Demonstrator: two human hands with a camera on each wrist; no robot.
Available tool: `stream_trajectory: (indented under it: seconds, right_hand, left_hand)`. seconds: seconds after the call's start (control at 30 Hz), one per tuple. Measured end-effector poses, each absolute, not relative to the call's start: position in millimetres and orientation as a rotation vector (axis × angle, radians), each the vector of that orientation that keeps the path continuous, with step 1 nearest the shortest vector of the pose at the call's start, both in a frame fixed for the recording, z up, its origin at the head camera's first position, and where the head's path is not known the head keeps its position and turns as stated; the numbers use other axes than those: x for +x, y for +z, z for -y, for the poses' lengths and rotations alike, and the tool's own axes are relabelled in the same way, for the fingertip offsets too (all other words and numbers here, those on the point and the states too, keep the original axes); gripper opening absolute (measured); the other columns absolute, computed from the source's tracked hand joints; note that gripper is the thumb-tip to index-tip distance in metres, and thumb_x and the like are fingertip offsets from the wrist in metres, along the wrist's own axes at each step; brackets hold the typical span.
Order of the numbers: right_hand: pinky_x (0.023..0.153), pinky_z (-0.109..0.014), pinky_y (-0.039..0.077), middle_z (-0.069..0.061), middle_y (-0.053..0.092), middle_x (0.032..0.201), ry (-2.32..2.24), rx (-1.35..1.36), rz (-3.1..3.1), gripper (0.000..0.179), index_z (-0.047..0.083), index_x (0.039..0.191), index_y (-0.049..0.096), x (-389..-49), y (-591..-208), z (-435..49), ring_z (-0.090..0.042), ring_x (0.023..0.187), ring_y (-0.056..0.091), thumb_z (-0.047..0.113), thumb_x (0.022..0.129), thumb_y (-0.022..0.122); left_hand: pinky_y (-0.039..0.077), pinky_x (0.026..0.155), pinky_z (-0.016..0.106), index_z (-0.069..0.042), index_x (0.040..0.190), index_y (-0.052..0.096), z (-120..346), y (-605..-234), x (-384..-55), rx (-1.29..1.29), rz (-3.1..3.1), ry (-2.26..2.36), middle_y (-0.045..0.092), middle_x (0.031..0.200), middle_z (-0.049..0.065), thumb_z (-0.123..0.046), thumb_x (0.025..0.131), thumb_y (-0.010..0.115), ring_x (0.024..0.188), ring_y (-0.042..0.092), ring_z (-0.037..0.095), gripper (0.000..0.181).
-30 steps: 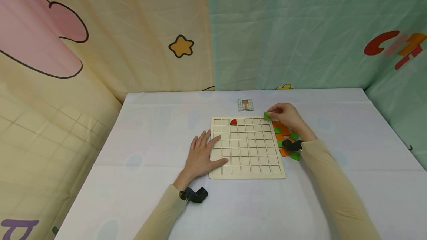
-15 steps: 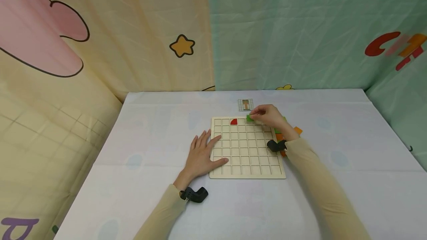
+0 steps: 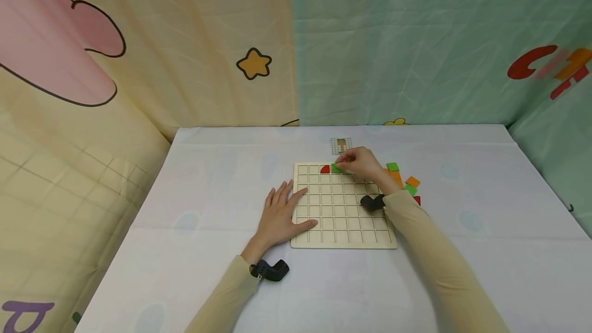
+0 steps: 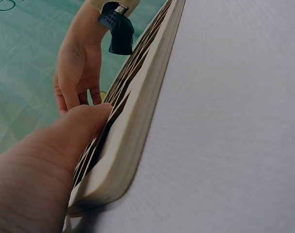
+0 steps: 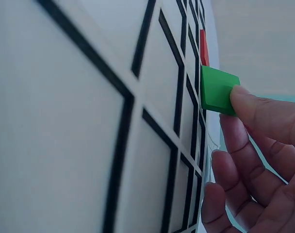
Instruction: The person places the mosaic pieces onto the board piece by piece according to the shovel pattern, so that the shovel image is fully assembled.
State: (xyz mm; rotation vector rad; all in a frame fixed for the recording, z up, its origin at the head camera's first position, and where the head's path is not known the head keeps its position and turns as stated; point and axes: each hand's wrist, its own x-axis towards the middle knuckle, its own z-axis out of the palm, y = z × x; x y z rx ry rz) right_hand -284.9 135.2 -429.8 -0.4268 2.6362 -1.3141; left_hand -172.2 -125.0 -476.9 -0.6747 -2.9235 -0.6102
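A pale wooden grid board lies flat on the table, and a red quarter-round tile sits in its far row. My right hand pinches a green square tile between thumb and fingers, right beside the red tile; in the right wrist view the tile stands tilted close to the grid. With fingers spread, my left hand rests over the board's left edge, its thumb and index finger reaching onto the grid.
Loose orange tiles and green tiles lie to the board's right, partly behind my right forearm, with a red piece among them. A small pattern card lies beyond the board's far edge. Curtains hang behind the table.
My right hand has carried the green tile leftward along the far edge, from the board's far right corner to beside the red tile. The left hand has stayed still.
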Motion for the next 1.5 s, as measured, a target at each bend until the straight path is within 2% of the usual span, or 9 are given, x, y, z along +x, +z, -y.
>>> stream_trajectory:
  seconds: [0.2, 0.87, 1.07, 1.5]
  right_hand:
    - [0.070, -0.037, 0.046, -0.006, 0.065, 0.086, -1.280, -0.417, -2.654, 0.013, 0.004, 0.096, 0.071, -285.5, -430.5, -132.6, -0.023, 0.076, 0.057, 0.015, 0.089, 0.068]
    - [0.062, -0.034, 0.045, -0.006, 0.065, 0.083, -1.073, -0.422, -2.760, 0.012, 0.006, 0.094, 0.072, -287.8, -430.7, -129.3, -0.021, 0.069, 0.055, 0.016, 0.089, 0.067]
    - [0.062, -0.035, 0.044, -0.007, 0.062, 0.083, -1.092, -0.434, -2.747, 0.014, 0.005, 0.099, 0.070, -285.6, -428.3, -132.2, -0.022, 0.069, 0.054, 0.016, 0.090, 0.065]
    - [0.066, -0.038, 0.043, -0.008, 0.063, 0.093, -1.179, -0.417, -2.826, 0.024, 0.006, 0.103, 0.069, -259.0, -401.4, -184.6, -0.024, 0.078, 0.052, 0.026, 0.095, 0.060]
  left_hand:
    - [0.001, 0.112, 0.046, -0.022, 0.147, 0.037, 124.8, -475.9, -171.4, -0.680, 2.913, -0.622, 0.018, 0.155, 0.014, -0.066, 0.081, 0.055, 0.142, 0.009, 0.028, 0.081]
    - [-0.001, 0.112, 0.044, -0.023, 0.147, 0.036, 122.3, -477.3, -170.9, -0.685, 2.926, -0.628, 0.017, 0.155, 0.013, -0.067, 0.081, 0.055, 0.142, 0.008, 0.028, 0.081]
    - [-0.001, 0.112, 0.045, -0.022, 0.147, 0.036, 121.5, -477.1, -171.7, -0.689, 2.924, -0.627, 0.017, 0.155, 0.014, -0.066, 0.082, 0.055, 0.142, 0.008, 0.028, 0.081]
    - [0.002, 0.112, 0.046, -0.021, 0.146, 0.038, 124.0, -477.5, -171.7, -0.672, 2.910, -0.614, 0.019, 0.155, 0.014, -0.067, 0.081, 0.055, 0.142, 0.009, 0.029, 0.081]
